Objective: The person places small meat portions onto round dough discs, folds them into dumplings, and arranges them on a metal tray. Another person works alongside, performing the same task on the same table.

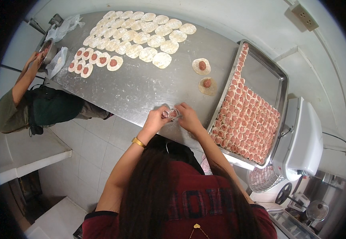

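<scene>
Near the table's front edge, my left hand and my right hand hold a small open-topped dumpling between them. Its pale wrapper is gathered around pink meat filling. The fingers of both hands are bent in around it. A small round thing also shows at my left fingers, too small to make out. Beyond my right hand lie two flat wrappers, each with a ball of meat: one wrapper nearer, another wrapper farther off.
Rows of floured wrappers cover the far table, several topped with meat at left. A metal tray of open dumplings stands right, beside a white machine. At far left, a co-worker's hands reach into a metal bowl.
</scene>
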A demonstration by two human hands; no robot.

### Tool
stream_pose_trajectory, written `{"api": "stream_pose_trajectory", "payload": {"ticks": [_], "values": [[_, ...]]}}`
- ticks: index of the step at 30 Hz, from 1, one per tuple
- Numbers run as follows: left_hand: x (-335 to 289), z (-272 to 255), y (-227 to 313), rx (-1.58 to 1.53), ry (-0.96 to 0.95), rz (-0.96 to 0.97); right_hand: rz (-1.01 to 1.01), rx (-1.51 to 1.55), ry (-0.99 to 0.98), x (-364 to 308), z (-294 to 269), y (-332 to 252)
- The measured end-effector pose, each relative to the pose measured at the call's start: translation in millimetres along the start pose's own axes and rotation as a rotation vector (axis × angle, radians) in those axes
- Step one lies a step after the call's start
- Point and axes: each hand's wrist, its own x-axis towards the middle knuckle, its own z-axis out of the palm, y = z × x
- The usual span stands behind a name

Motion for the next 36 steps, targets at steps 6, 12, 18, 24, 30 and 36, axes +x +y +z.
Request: {"api": "stream_pose_trajectory", "payload": {"ticks": [6,12,18,24,30,36], "values": [[1,4,6,0.127,0.035,0.005,0.031,0.084,-0.074,3,1,-6],[-1,1,4,0.026,0.1,0.06,-0.025,-0.027,0.01,3,0,-5],[-1,5,2,0.035,0.083,0.029,-0.006,-0.002,-0.077,6,1,-2],[-4,4,-2,0.062,0.121,0.076,-0.011,-0.043,-0.122,5,2,-3],[-10,-1,-12,0.127,0.145,0.107,-0.099,-0.1,-0.078,3,7,-9],[-22,-1,-27,0.18,0.31,0.085,0.041,0.016,-0.125,7,-22,-6]]}}
